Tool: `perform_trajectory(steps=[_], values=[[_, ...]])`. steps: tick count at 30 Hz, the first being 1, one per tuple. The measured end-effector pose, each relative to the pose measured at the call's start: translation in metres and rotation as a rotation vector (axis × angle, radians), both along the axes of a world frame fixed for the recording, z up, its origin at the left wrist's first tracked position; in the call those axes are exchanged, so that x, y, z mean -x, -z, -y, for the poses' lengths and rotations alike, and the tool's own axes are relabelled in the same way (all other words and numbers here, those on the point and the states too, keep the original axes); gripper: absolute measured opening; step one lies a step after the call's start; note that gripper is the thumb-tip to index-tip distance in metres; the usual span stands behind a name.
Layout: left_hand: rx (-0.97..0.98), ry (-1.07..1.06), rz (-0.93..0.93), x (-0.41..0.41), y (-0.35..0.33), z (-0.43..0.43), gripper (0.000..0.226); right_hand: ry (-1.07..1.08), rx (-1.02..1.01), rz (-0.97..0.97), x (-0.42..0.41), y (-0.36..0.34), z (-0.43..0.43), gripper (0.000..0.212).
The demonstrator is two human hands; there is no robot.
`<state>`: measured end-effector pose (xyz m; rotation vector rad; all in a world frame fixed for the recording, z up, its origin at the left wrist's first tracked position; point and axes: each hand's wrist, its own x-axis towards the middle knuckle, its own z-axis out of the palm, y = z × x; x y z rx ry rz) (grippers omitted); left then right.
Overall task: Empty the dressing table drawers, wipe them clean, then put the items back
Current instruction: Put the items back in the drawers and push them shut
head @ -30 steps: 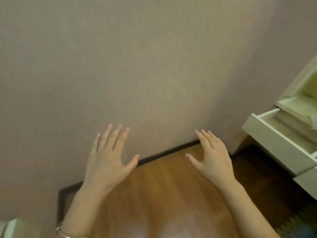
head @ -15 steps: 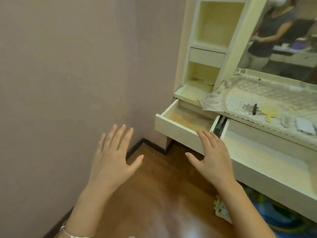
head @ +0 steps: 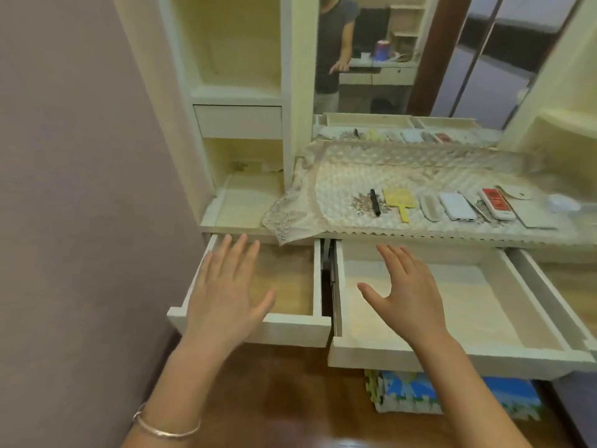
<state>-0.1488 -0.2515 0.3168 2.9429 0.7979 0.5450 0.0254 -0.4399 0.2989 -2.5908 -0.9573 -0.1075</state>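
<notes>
The cream dressing table has its drawers pulled out. The small left drawer (head: 290,331) and the wide middle drawer (head: 484,360) both show bare bottoms. My left hand (head: 223,292) hovers flat, fingers spread, over the left drawer. My right hand (head: 407,292) hovers the same way over the middle drawer's left part. Neither holds anything. On the lace cloth (head: 339,179) on the tabletop lie a black pen (head: 374,202), a yellow hand mirror (head: 399,200), a white power bank (head: 457,206), a comb (head: 429,208) and a red-and-white device (head: 496,203).
A third drawer (head: 562,286) is open at the far right. A mauve wall (head: 80,189) runs close along the left. A mirror (head: 403,53) stands behind the tabletop, open shelves (head: 239,59) to its left. Foam puzzle mats (head: 436,399) lie on the wooden floor under the middle drawer.
My view has swung right from the bare wall to face the dressing table. Both hands kept their spread, flat pose and now hang over the open drawers.
</notes>
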Motion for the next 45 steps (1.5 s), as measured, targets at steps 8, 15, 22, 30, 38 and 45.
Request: perform_trajectory(steps=[8,15,22,30,38,45], values=[[0.065,0.163,-0.057,-0.146,0.014,-0.032,0.071,0.153,0.020,-0.053,-0.108,0.013,-0.015,0.068],[0.149,0.155,-0.098,-0.267,0.048,-0.022,0.073,0.161,0.046,-0.153,-0.228,0.043,-0.019,0.064],[0.307,0.137,-0.158,-0.381,0.091,-0.011,0.048,0.122,0.078,-0.324,-0.325,0.081,-0.046,0.056],[0.365,0.011,-0.248,-0.473,0.130,-0.011,0.041,0.170,0.072,-0.375,-0.375,0.120,-0.076,0.035],[0.548,-0.080,-0.203,-0.495,0.140,-0.018,0.027,0.234,-0.006,-0.469,-0.383,0.123,-0.090,0.036],[0.556,-0.097,-0.133,-0.454,0.123,-0.038,0.025,0.301,-0.066,-0.503,-0.367,0.116,-0.089,0.038]])
